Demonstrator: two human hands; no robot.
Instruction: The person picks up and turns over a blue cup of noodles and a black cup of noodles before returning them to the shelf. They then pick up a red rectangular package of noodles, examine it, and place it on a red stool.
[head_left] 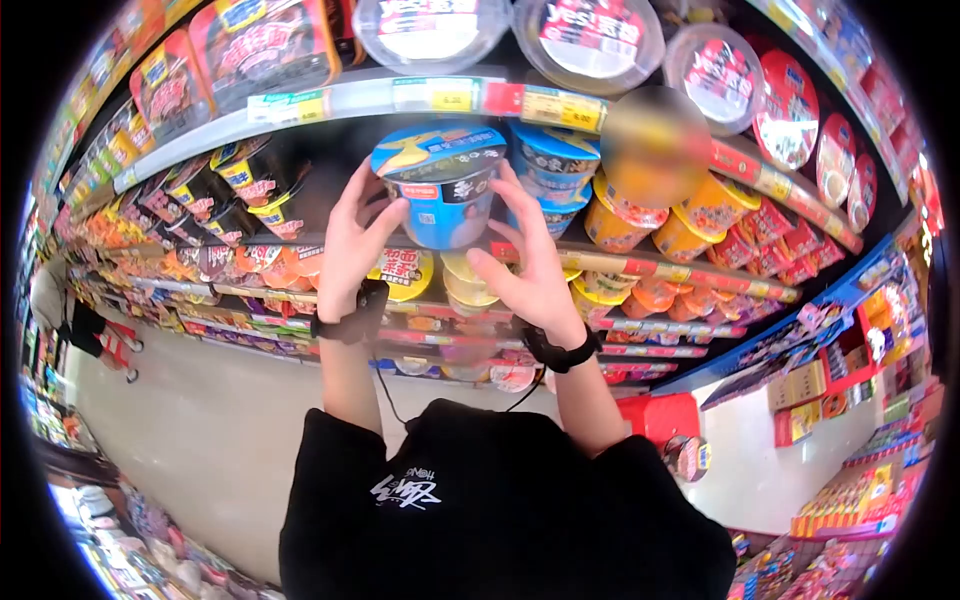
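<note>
A blue noodle cup (pixel 447 205) with a blue and yellow lid stands upright between my hands at the shelf. Curved round its left side is my left hand (pixel 355 232), fingers spread, with the thumb near the cup's front. My right hand (pixel 523 250) is at its right side, fingertips by the rim and thumb apart from the lower front. Just behind my right hand, more blue cups (pixel 556 160) are stacked on the same shelf. Both wrists wear black bands.
Black cups (pixel 262 185) line the shelf at left, orange cups (pixel 700 215) at right. Clear-lidded bowls (pixel 590 40) sit on the shelf above. A red box (pixel 660 418) is on the floor at lower right. Another person (pixel 85 325) stands at far left.
</note>
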